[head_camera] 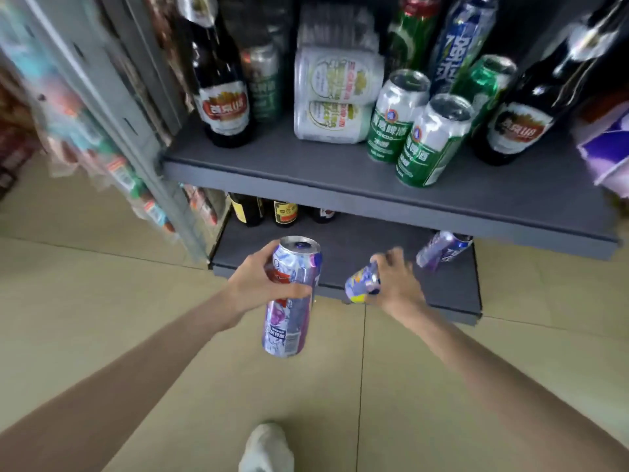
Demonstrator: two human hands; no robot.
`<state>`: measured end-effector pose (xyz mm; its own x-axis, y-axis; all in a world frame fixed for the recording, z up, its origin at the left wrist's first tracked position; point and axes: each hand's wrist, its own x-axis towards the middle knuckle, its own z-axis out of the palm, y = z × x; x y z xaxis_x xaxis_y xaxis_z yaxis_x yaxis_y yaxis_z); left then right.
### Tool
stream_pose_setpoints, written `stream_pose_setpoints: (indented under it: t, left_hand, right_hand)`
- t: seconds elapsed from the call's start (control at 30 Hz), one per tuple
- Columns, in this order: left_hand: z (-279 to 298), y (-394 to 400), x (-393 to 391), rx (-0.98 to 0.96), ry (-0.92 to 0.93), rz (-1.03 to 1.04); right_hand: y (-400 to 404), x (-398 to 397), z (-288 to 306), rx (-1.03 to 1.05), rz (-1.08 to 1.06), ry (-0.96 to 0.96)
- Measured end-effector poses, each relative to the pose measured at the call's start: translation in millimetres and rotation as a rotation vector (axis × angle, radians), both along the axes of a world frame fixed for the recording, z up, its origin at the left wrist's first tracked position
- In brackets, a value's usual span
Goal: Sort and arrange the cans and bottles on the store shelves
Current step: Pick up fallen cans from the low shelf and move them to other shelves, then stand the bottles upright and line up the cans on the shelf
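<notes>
My left hand (262, 284) grips a tall purple and white can (289, 321) upright in front of the bottom shelf (357, 240). My right hand (396, 281) holds a second purple can (362, 286) from above, tilted over the shelf's front edge. A third purple can (442, 252) stands on the bottom shelf to the right, partly hidden under the upper shelf (323, 165). On that upper shelf are two green and silver cans (432, 141), dark beer bottles (221, 93), a shrink-wrapped pack of pale cans (335, 97) and taller green and blue cans behind.
Several dark bottles (284, 212) stand at the back left of the bottom shelf. A purple package (609, 141) sits at the upper shelf's right end. A rack of hanging goods (102, 148) is on the left. My shoe (265, 447) rests on the beige tiled floor.
</notes>
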<state>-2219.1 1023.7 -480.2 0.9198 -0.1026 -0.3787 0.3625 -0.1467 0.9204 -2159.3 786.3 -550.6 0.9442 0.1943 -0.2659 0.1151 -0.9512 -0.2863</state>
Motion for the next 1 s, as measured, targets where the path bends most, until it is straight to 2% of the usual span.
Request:
stream_pose_setpoints:
  t: [0.13,0.33,0.47,0.53,0.67,0.77,0.9,1.0]
  left_hand:
    - [110.4,17.7,-27.9,-0.029,0.081,-0.108]
    - [353.4,16.7,-41.9,-0.06,0.048,-0.265]
    - [498.3,-5.6,-26.0,-0.145,-0.077,-0.367]
    - [563.4,-18.2,-11.9,-0.146,-0.176,-0.436]
    - [679.7,-45.8,2.1,-0.098,-0.438,-0.53]
    - [740.7,-58.8,6.8,-0.096,-0.598,-0.527]
    - [791.6,-78.0,18.1,-0.132,-0.726,-0.414]
    - [823.0,-96.0,35.5,-0.187,-0.788,-0.234]
  right_hand:
    - [16.5,-67.8,136.0,0.12,0.209,0.117]
    - [-8.4,-88.3,444.7,0.309,0.344,0.143]
    - [-27.0,-88.6,632.2,0.483,0.289,0.08]
    - [-37.6,-91.4,704.3,0.592,0.213,-0.029]
    - [-59.1,-99.2,806.1,0.845,0.068,-0.369]
    - [-72.2,-102.5,857.7,1.003,0.01,-0.553]
    - [-89.5,-96.7,901.5,1.192,-0.059,-0.743]
    - [-96.8,-78.1,923.2,1.274,-0.127,-0.883]
